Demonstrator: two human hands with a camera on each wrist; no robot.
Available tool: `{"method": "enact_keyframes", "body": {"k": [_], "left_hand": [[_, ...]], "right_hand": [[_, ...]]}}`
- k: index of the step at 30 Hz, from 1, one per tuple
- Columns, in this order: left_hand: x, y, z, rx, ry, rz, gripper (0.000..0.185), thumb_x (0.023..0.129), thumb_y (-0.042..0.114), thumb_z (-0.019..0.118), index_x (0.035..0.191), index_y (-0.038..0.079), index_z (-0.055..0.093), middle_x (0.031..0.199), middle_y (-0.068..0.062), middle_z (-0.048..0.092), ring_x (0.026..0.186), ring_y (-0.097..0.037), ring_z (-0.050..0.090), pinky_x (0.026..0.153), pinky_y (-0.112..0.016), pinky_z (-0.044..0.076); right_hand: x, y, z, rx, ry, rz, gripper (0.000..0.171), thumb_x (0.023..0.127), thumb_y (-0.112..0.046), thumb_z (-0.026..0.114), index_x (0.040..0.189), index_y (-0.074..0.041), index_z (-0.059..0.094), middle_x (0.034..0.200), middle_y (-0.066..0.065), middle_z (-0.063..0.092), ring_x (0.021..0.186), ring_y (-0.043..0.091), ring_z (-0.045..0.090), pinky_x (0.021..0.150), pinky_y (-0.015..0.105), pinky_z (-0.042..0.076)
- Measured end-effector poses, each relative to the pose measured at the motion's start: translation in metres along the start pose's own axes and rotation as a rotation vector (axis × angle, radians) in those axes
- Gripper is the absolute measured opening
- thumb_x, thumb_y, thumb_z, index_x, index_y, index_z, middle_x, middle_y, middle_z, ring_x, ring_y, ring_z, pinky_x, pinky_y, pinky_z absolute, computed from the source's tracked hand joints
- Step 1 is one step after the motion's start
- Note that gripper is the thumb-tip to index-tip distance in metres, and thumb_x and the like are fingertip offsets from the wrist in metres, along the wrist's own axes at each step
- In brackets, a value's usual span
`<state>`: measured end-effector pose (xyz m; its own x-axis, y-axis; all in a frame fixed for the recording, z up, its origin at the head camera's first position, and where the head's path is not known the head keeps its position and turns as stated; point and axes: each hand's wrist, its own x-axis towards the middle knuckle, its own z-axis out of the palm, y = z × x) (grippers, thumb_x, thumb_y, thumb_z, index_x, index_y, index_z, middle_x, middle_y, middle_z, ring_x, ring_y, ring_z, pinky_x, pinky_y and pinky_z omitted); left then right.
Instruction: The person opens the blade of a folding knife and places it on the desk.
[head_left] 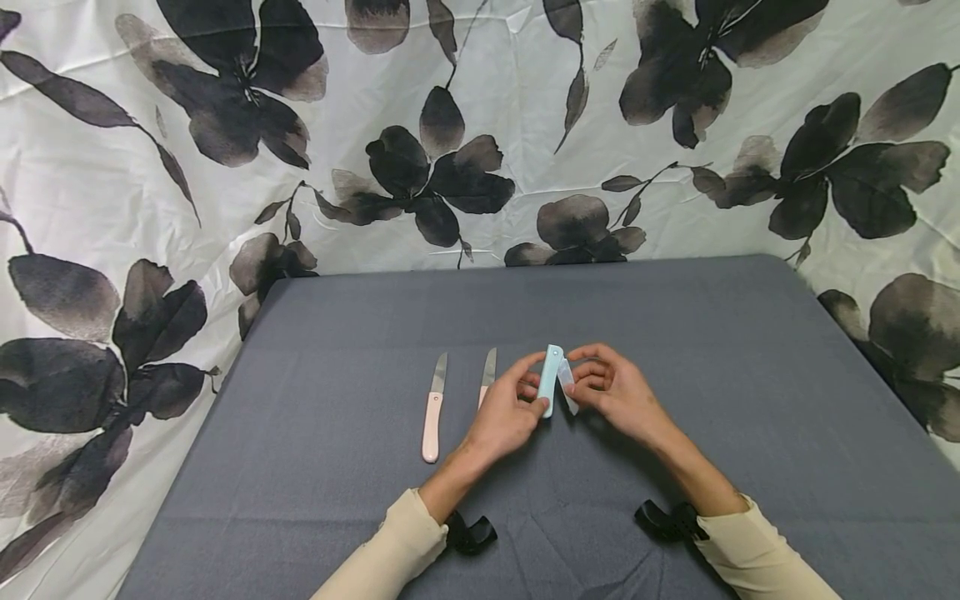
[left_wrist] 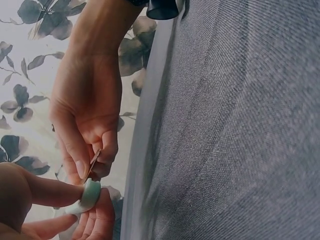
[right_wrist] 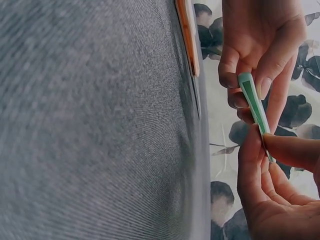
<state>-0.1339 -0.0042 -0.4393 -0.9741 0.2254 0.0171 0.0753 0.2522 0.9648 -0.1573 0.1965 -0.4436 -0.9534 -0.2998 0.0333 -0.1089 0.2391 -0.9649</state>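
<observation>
A light blue folding knife (head_left: 551, 377) is held up over the grey table (head_left: 697, 333), in the middle. My left hand (head_left: 534, 385) grips its handle between thumb and fingers. My right hand (head_left: 579, 375) pinches the pale blade (head_left: 568, 393), which stands partly swung out from the handle. In the left wrist view the mint handle (left_wrist: 90, 193) sits in my left fingers and the right hand (left_wrist: 85, 120) pinches the blade (left_wrist: 94, 161) above it. The right wrist view shows the handle (right_wrist: 252, 97) edge on between both hands.
Two knives with pink handles lie side by side on the table left of my hands, one further left (head_left: 432, 410), the other (head_left: 488, 371) partly behind my left hand. A flowered black-and-white cloth (head_left: 480, 125) hangs behind and around the table.
</observation>
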Motion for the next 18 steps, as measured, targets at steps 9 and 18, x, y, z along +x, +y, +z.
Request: {"method": "enact_keyframes", "body": {"k": [9,18], "left_hand": [[-0.0028,-0.0020,-0.0031,0.008,-0.008,0.018,0.065,0.091,-0.010,0.065,0.151,0.012,0.054,0.116,-0.018,0.066,0.088,-0.011,0.064,0.071,-0.017,0.053],[-0.0038,-0.0032,-0.0079,0.064,-0.014,0.022,0.063,0.091,-0.009,0.064,0.149,0.016,0.057,0.116,-0.015,0.065,0.090,-0.012,0.059,0.074,-0.018,0.052]], "right_hand": [[-0.0019,-0.0005,0.0020,-0.015,0.034,-0.035,0.039,0.091,0.003,0.074,0.128,0.006,0.063,0.109,0.030,0.070,0.082,0.006,0.070,0.071,0.025,0.058],[-0.0038,0.0004,-0.0051,-0.099,0.038,-0.026,0.038,0.091,0.002,0.074,0.129,-0.001,0.069,0.110,0.023,0.071,0.088,0.006,0.071,0.076,0.025,0.057]]}}
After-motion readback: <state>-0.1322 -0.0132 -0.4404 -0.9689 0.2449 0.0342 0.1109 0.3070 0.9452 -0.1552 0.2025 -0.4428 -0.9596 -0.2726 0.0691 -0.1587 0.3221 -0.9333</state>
